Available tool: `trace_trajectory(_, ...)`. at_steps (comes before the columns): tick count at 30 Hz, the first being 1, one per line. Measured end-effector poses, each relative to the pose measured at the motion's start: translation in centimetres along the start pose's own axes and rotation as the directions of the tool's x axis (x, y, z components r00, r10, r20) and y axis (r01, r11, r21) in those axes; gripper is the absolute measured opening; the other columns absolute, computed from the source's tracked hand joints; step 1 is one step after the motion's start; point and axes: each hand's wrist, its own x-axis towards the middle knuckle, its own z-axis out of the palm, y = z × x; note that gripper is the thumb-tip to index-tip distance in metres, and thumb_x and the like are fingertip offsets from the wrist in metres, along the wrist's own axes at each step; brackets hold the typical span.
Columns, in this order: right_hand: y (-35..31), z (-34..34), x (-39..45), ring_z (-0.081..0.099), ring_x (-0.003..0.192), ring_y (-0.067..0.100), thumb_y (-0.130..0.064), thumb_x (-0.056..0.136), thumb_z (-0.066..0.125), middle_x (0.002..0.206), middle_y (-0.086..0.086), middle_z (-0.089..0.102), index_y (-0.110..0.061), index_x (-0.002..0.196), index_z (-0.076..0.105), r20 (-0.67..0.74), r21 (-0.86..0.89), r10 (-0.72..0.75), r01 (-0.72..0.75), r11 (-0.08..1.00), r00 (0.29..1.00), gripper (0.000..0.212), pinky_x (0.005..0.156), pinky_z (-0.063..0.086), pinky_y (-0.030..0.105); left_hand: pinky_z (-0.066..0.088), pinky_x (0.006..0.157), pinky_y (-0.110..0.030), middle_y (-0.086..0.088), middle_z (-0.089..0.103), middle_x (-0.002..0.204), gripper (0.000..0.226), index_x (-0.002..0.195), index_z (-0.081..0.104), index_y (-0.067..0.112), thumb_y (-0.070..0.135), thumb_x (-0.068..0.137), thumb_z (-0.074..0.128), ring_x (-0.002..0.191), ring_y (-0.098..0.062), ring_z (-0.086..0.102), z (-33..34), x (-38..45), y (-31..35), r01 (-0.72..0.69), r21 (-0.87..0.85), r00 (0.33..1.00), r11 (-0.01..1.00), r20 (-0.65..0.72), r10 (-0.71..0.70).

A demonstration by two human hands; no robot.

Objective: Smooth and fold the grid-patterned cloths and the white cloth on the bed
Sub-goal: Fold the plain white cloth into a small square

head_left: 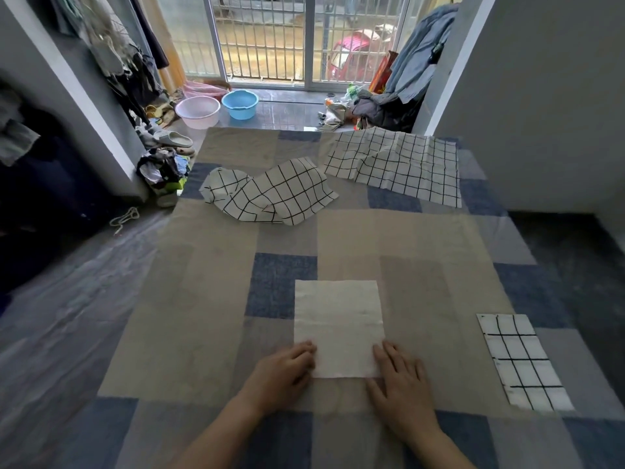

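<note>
A white cloth (pixel 338 324) lies flat as a rectangle on the bed (pixel 209 299), near the front. My left hand (pixel 284 374) rests at its near left corner with fingers curled at the edge. My right hand (pixel 402 377) lies flat at its near right corner, fingers straight. A folded grid-patterned cloth (pixel 522 362) sits flat to the right. A crumpled grid-patterned cloth (pixel 270 194) lies at the middle far side. A third grid-patterned cloth (pixel 399 164) is spread out, wrinkled, at the far right.
The bed cover is a patchwork of beige, blue and grey. Beyond the far edge stand a pink basin (pixel 198 111) and a blue basin (pixel 240 103) by a barred glass door. Clothes and shoes pile at the left (pixel 165 164). A wall (pixel 541 113) borders the right.
</note>
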Motion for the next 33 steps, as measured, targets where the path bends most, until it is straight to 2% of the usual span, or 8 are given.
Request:
trace_trajectory(3, -1.5, -0.8, 0.5, 0.065, 0.101, 0.025, -0.061, 0.064, 0.044, 0.114, 0.003, 0.068, -0.021, 0.110, 0.069, -0.041, -0.033, 0.065, -0.066, 0.997, 0.997, 0.066, 0.080, 0.052, 0.057, 0.053, 0.073, -0.023, 0.016, 0.055, 0.132, 0.015, 0.093, 0.055, 0.027, 0.035, 0.081, 0.055, 0.110, -0.004, 0.058, -0.7, 0.3, 0.7, 0.028, 0.037, 1.000, 0.999, -0.007, -0.028)
trace_trajectory(6, -2.2, -0.7, 0.9, 0.062, 0.100, 0.027, -0.063, 0.066, 0.041, 0.117, 0.002, 0.064, -0.022, 0.115, 0.064, -0.011, -0.046, 0.123, -0.123, 0.991, 0.992, 0.068, 0.086, 0.048, 0.052, 0.050, 0.066, -0.026, 0.016, 0.055, 0.118, 0.029, 0.097, 0.053, 0.028, 0.045, 0.074, 0.058, 0.095, -0.010, 0.061, -1.1, 0.7, 1.4, 0.051, 0.089, 0.998, 0.995, 0.043, -0.055)
trace_trajectory(14, -2.5, -0.9, 2.2, 0.057, 0.072, 0.027, -0.048, 0.066, 0.071, 0.083, 0.005, 0.062, -0.021, 0.087, 0.062, -0.095, -0.087, 0.131, -0.139, 0.986, 0.987, 0.035, 0.066, 0.050, 0.041, 0.042, 0.076, -0.024, 0.012, 0.054, 0.114, 0.036, 0.109, 0.055, 0.029, 0.048, 0.078, 0.059, 0.105, -0.010, 0.053, -2.2, 2.1, 3.5, 0.203, 0.093, 0.977, 0.975, 0.052, -0.209)
trace_trajectory(21, -2.2, -1.6, 2.9, 0.048, 0.103, 0.021, -0.044, 0.092, 0.046, 0.112, 0.000, 0.053, -0.026, 0.107, 0.051, -0.086, -0.016, 0.124, -0.126, 0.992, 0.989, 0.024, 0.080, 0.045, 0.036, 0.033, 0.069, -0.023, 0.008, 0.060, 0.109, 0.020, 0.106, 0.051, 0.028, 0.025, 0.085, 0.051, 0.099, -0.014, 0.056, -2.3, 3.1, 4.3, 0.253, 0.102, 0.967, 0.962, 0.014, -0.255)
trace_trajectory(25, -2.4, -2.1, 3.1, 0.046, 0.107, 0.021, -0.043, 0.091, 0.049, 0.116, 0.001, 0.050, -0.025, 0.107, 0.052, -0.066, -0.003, 0.138, -0.138, 0.990, 0.988, 0.024, 0.083, 0.043, 0.034, 0.040, 0.075, -0.028, 0.008, 0.059, 0.109, 0.027, 0.107, 0.051, 0.026, 0.039, 0.083, 0.053, 0.101, -0.015, 0.056, -2.6, 3.2, 4.4, 0.237, 0.131, 0.970, 0.963, 0.030, -0.243)
trace_trajectory(28, -2.6, -2.1, 3.4, 0.047, 0.109, 0.024, -0.035, 0.086, 0.062, 0.120, 0.003, 0.051, -0.022, 0.095, 0.057, -0.085, 0.050, 0.091, -0.087, 0.995, 0.992, 0.016, 0.084, 0.044, 0.035, 0.043, 0.075, -0.031, 0.006, 0.059, 0.108, 0.035, 0.106, 0.052, 0.025, 0.047, 0.078, 0.054, 0.099, -0.018, 0.057, -2.4, 3.0, 4.7, 0.239, 0.154, 0.969, 0.959, 0.031, -0.247)
trace_trajectory(31, -2.7, -2.2, 3.6, 0.056, 0.089, 0.023, -0.027, 0.075, 0.077, 0.100, 0.001, 0.059, -0.024, 0.078, 0.056, -0.159, 0.129, 0.006, 0.014, 0.992, 0.987, 0.022, 0.069, 0.042, 0.029, 0.038, 0.075, -0.028, 0.007, 0.059, 0.106, 0.043, 0.107, 0.051, 0.027, 0.055, 0.075, 0.054, 0.097, -0.016, 0.057, -2.1, 3.0, 5.3, 0.263, 0.166, 0.963, 0.950, 0.015, -0.269)
trace_trajectory(33, -3.1, -3.3, 3.6, 0.055, 0.078, 0.014, -0.029, 0.084, 0.069, 0.085, -0.009, 0.054, -0.028, 0.079, 0.050, -0.170, 0.220, -0.012, 0.050, 0.974, 0.985, 0.020, 0.067, 0.038, 0.026, 0.035, 0.076, -0.028, 0.008, 0.057, 0.109, 0.048, 0.110, 0.048, 0.029, 0.060, 0.073, 0.052, 0.100, -0.016, 0.055, -1.9, 3.2, 5.6, 0.290, 0.179, 0.955, 0.940, 0.004, -0.295)
